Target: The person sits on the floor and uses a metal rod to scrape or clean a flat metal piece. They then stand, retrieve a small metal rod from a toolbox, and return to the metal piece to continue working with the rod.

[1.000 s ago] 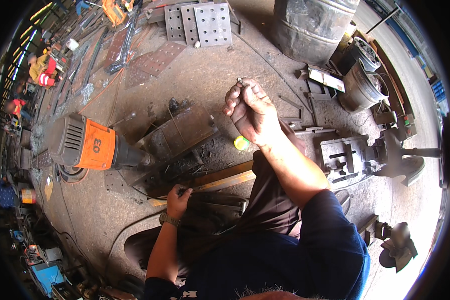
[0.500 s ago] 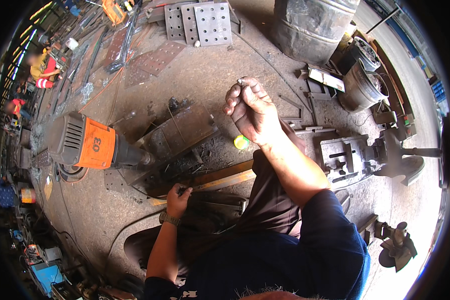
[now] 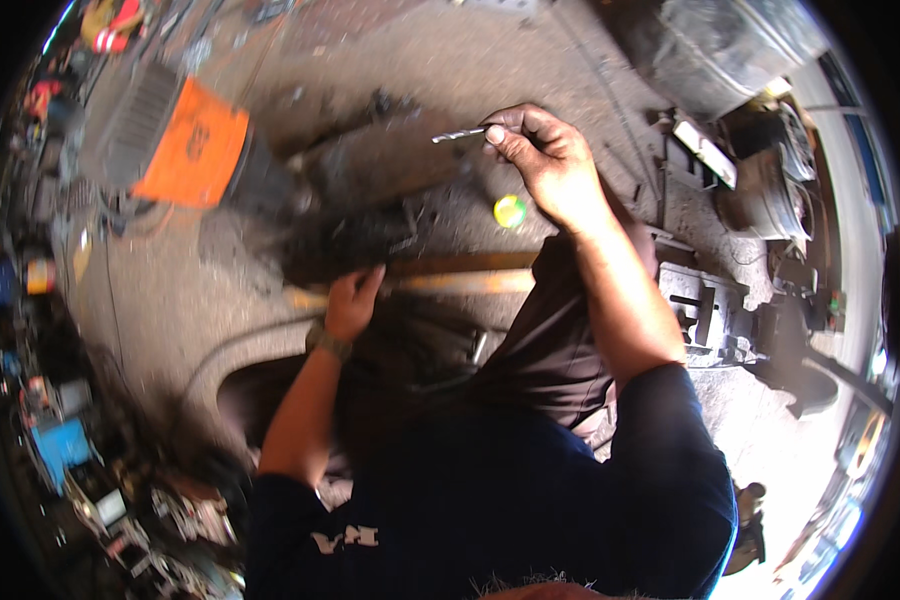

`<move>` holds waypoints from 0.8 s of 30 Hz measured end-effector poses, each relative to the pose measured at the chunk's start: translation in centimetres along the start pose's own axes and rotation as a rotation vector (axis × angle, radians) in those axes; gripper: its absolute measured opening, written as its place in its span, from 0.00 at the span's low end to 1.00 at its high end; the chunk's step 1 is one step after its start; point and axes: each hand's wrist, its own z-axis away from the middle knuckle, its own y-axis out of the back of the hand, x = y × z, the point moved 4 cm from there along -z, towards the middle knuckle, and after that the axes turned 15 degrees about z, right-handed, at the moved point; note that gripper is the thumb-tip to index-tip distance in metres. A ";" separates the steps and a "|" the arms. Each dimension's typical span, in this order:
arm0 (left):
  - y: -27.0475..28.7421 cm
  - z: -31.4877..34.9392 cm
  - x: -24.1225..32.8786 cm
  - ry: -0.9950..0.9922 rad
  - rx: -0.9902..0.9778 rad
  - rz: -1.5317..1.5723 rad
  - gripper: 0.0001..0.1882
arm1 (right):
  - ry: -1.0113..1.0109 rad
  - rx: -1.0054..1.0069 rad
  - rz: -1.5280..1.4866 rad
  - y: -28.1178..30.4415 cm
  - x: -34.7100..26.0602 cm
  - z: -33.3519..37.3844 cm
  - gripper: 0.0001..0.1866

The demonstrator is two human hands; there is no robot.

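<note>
Pinched between the thumb and fingertips of my right hand point(image 3: 550, 165) is a thin silver drill bit point(image 3: 457, 135), its tip pointing left. My left hand point(image 3: 352, 303) is closed low in front of me, beside a rusty yellow-edged steel bar point(image 3: 460, 281). Whatever its fingers hold is too dark and blurred to name. Beyond that hand lies a dark steel piece point(image 3: 370, 160) strewn with black debris. An orange and grey power tool point(image 3: 198, 145) stands at the left, smeared by motion. A small yellow-green round thing point(image 3: 510, 211) lies below my right hand.
A large metal drum point(image 3: 740, 50) stands far right, with a bucket point(image 3: 765, 195) of scrap nearer. Right of my knee is a grey metal machine part point(image 3: 705, 310). A cable point(image 3: 240, 340) curves across the floor at left. Other people show small at the far left.
My right hand has turned, and the drill bit now shows sticking out to the left. The whole view has shifted, so the power tool and drum appear higher. My left hand remains closed.
</note>
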 end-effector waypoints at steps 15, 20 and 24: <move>-1.1 1.8 7.0 -0.145 -0.313 0.216 0.13 | 0.359 -0.908 0.682 -13.4 1.1 6.5 0.08; -0.8 1.4 7.1 -0.180 -0.324 0.123 0.11 | 0.425 -0.859 0.569 -13.7 0.6 6.0 0.06; -0.6 1.4 7.8 -0.220 -0.292 0.074 0.09 | 0.480 -0.825 0.533 -13.7 0.1 6.1 0.06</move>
